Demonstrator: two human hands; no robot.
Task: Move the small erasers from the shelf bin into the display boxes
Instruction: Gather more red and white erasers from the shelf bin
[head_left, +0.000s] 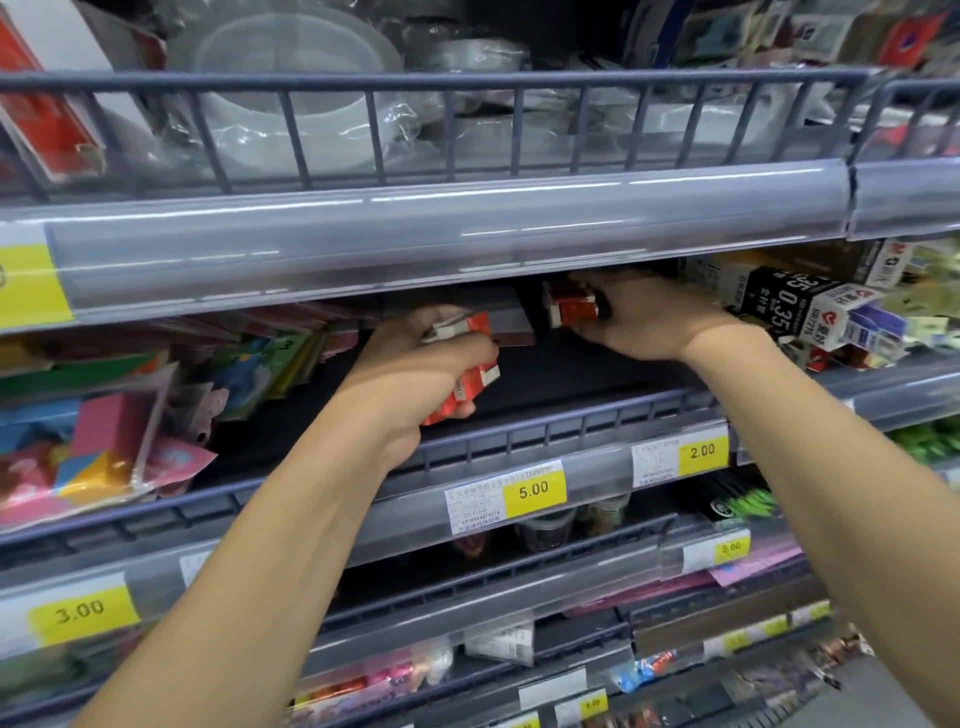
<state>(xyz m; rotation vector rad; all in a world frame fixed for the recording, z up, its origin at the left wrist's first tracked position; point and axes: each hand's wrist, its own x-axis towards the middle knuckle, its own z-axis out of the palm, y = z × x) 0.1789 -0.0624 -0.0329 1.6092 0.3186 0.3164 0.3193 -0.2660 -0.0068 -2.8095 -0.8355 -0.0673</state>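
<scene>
Both of my hands reach into the second shelf of a grey shop rack. My left hand (421, 369) grips a bunch of small red-and-white erasers (460, 387), several of them sticking out above and below my curled fingers. Further right and deeper in, my right hand (644, 322) holds another cluster of red-and-white erasers (570, 307) just under the upper shelf's front rail. A dark flat box or divider (506, 325) stands between the two hands. The bin and the display boxes cannot be told apart from here.
Coloured paper packs (93, 441) fill the shelf's left side. Black and white refill boxes (810, 312) crowd its right side next to my right wrist. The low shelf fence (545, 431) with yellow price tags runs below my hands. Clear plastic tubs (301, 93) sit on the shelf above.
</scene>
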